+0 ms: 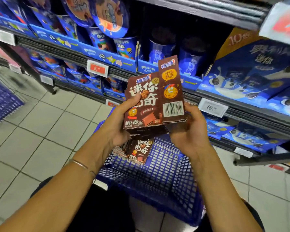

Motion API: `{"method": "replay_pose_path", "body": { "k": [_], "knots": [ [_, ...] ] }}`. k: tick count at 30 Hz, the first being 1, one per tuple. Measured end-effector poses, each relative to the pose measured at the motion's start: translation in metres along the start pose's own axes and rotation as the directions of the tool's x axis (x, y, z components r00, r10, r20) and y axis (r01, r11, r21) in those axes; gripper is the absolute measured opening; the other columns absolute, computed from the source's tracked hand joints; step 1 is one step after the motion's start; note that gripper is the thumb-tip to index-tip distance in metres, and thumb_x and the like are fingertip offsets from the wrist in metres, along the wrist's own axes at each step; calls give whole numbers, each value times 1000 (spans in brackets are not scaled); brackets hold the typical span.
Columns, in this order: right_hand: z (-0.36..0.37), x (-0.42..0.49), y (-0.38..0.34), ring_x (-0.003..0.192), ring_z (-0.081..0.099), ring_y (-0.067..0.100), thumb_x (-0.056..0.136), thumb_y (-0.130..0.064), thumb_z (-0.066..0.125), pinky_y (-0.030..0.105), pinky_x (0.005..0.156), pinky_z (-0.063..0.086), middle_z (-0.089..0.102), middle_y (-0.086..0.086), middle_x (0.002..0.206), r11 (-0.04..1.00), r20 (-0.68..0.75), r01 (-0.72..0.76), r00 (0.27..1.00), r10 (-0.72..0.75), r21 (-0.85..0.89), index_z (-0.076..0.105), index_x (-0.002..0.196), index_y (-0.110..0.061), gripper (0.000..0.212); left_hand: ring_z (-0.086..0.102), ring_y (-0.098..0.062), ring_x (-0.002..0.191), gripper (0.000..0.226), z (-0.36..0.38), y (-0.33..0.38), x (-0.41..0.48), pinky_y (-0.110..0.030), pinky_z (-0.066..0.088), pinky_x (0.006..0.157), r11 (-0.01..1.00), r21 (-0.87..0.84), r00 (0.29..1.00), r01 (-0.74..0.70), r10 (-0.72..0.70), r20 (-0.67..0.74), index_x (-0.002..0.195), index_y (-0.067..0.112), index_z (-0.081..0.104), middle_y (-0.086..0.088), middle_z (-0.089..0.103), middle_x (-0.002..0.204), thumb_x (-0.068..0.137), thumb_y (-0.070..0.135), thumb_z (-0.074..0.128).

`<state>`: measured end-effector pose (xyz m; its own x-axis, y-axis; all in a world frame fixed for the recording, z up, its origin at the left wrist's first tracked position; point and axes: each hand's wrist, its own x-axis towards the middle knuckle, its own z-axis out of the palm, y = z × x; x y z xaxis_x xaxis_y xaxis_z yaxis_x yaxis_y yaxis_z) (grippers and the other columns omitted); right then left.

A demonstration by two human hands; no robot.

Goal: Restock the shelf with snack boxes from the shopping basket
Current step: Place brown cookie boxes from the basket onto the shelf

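**Two brown cookie boxes held over the basket**

The left hand (122, 119) curls round the front-facing box (145, 104), thumb across its white "迷你曲奇" lettering. At its 3 o'clock, touching it, the side-on box (172, 91) shows a barcode and the same words, gripped from below by the right hand (189, 129). At 6 o'clock, more matching boxes (139, 152) lie in the blue basket (166, 173). On the shelf (241, 114), a red price tag (97, 68) at 10 o'clock reads "6.", a white tag (212, 107) at 3 o'clock "16.".
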<state>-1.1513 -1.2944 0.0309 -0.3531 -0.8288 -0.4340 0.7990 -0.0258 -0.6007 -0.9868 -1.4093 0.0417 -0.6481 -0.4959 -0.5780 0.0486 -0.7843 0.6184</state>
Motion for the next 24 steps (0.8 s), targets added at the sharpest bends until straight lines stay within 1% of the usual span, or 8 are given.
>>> {"method": "replay_pose_path", "body": {
  "k": [4,8,11,14,16,19,21,24],
  "knots": [
    [56,-41,-48,91,73,29,67,-33,77,37,69,59,74,14,105,999,-3,-31,1000,30,-24,74,103,-9,44,77,-27,86,45,48,47,-53,-41,65,83,999,-35,999,-42,41,-31,119,11,72,-12,80,103,81,35,72],
    [119,-97,-101,87,72,27,70,-35,73,32,69,58,71,13,105,997,-23,-67,998,66,-37,70,109,-8,48,78,-27,83,40,99,90,-119,-43,64,82,998,-43,997,-42,39,-67,112,10,75,-12,80,101,79,33,73],
    [162,-144,-134,96,67,30,78,-34,66,36,80,55,68,15,113,996,-51,-80,996,79,-26,66,117,-7,47,79,-28,81,28,131,120,-172,-43,66,78,998,-50,997,-24,20,-69,96,12,84,-13,81,100,79,31,74],
    [201,-194,-168,107,63,33,82,-32,64,42,92,48,66,15,123,995,-49,-94,994,94,-14,66,124,-6,50,77,-32,92,51,163,150,-227,-48,62,90,999,-26,995,-22,19,-98,122,6,75,-17,77,116,77,30,80],
    [226,-228,-196,116,58,35,83,-33,64,45,100,42,60,16,135,995,-29,-101,994,101,-13,60,135,-3,60,76,-31,92,62,188,172,-265,-48,61,92,1000,3,994,-27,28,-105,129,5,69,-17,76,118,75,34,79],
    [263,-271,-240,126,51,36,82,-32,65,49,101,40,49,18,150,997,-11,-76,997,76,4,50,145,-5,71,77,-30,86,70,228,204,-312,-46,65,82,996,33,993,-83,85,-87,136,4,65,-16,78,115,74,34,79],
    [286,-297,-269,126,53,36,80,-32,67,49,96,46,54,17,146,1000,10,-29,1000,29,-3,51,145,-7,72,79,-29,80,69,258,226,-340,-42,66,69,987,49,985,-154,157,-65,137,4,63,-15,80,108,74,30,78],
    [313,-327,-307,119,56,37,75,-33,71,50,94,45,60,16,134,998,36,65,997,-65,10,55,141,-5,73,79,-27,74,44,301,259,-371,-38,64,63,958,65,960,-278,278,17,117,7,72,-13,81,96,76,24,75]
  ]
}}
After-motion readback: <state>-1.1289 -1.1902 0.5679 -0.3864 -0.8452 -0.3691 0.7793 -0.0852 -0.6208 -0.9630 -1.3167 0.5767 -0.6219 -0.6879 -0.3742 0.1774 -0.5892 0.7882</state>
